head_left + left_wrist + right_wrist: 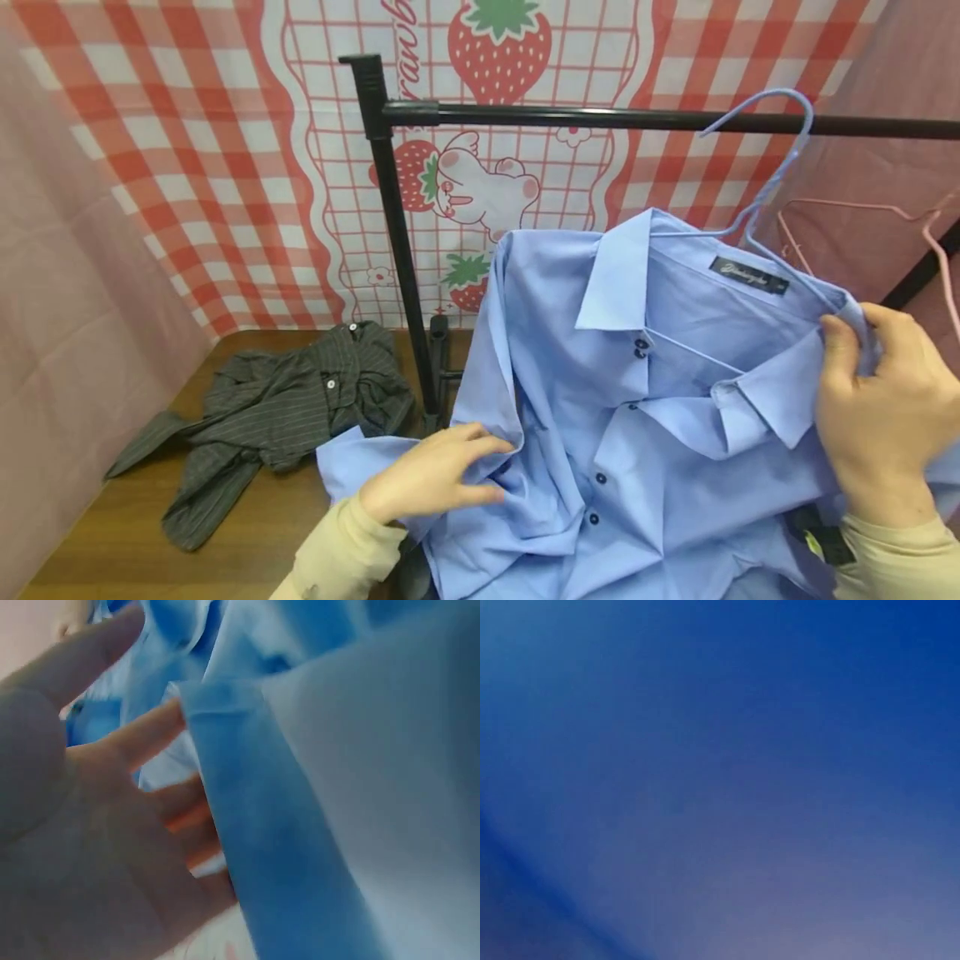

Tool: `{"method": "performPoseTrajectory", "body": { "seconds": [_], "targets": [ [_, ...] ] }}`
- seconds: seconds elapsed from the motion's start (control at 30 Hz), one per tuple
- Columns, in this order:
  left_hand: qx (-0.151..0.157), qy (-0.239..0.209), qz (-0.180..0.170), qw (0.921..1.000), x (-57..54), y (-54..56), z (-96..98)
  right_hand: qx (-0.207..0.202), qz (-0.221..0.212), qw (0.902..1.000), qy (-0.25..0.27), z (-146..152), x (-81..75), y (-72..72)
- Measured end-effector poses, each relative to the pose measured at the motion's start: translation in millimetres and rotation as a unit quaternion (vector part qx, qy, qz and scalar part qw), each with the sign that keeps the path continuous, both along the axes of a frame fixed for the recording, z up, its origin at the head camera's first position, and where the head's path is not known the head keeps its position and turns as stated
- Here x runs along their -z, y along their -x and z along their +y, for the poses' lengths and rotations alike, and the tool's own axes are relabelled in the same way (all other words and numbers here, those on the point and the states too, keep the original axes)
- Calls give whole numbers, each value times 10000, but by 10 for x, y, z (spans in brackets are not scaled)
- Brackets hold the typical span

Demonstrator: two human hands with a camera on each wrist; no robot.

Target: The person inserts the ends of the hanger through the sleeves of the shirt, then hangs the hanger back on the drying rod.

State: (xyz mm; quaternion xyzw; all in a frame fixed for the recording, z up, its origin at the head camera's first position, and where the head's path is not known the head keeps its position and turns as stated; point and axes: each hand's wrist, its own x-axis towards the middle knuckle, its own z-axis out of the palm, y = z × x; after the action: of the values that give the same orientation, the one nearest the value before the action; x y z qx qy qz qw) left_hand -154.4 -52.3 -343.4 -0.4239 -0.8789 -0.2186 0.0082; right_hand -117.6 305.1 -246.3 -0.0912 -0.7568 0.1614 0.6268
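A light blue button shirt (547,392) hangs on a blue hanger (780,175) whose hook is over the black rail. The collar stands open, with a dark label inside the neck. My right hand (888,408) grips the shirt's shoulder beside the collar, thumb in front, close to the hanger's arm. Against the sleeve at the left, my left hand (438,471) has its fingers extended. In the left wrist view its fingertips go behind a blue cloth edge (262,802), while the thumb stays apart. Only blurred blue cloth (720,750) fills the right wrist view.
The black rack (570,115) has an upright post left of the shirt. A dark striped shirt (292,400) lies crumpled on the wooden table (247,567). At the far right hangs a pink hanger (941,258). A checked strawberry cloth (225,167) covers the back.
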Motion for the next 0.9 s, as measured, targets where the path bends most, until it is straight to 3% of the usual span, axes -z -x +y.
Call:
{"method": "performPoseTrajectory", "body": {
  "seconds": [0.1, 0.27, 0.4, 0.47, 0.53, 0.6, 0.67, 0.77, 0.9],
  "targets": [
    [-202, 773, -139, 9967, 111, -77, 67, 116, -91, 9997, -208, -27, 18, 6],
    [-762, 1718, -335, 9816, 199, -179, 138, 246, -117, 9987, -440, -73, 67, 24],
    [-813, 1952, 152, 9773, 222, -173, 210, 218, -102, 9984, -517, -102, 78, 32],
    [-753, 1999, 728, 9742, 235, -153, 241, 187, -92, 9983, -547, -114, 75, 36],
    [-723, 1893, 1291, 9707, 243, -135, 267, 146, -126, 9981, -586, -127, 71, 39],
    [-725, 1716, 1619, 9691, 225, -117, 287, 116, -143, 9979, -628, -140, 66, 46],
    [-751, 1408, 1659, 9732, 181, -100, 298, 105, -144, 9977, -649, -150, 58, 54],
    [-817, 757, 1400, 9839, 78, -60, 303, 129, -49, 9979, -626, -158, 35, 69],
    [-889, 47, 1179, 9890, -63, -9, 307, 279, 121, 9981, -531, -157, -25, 72]
  ]
}}
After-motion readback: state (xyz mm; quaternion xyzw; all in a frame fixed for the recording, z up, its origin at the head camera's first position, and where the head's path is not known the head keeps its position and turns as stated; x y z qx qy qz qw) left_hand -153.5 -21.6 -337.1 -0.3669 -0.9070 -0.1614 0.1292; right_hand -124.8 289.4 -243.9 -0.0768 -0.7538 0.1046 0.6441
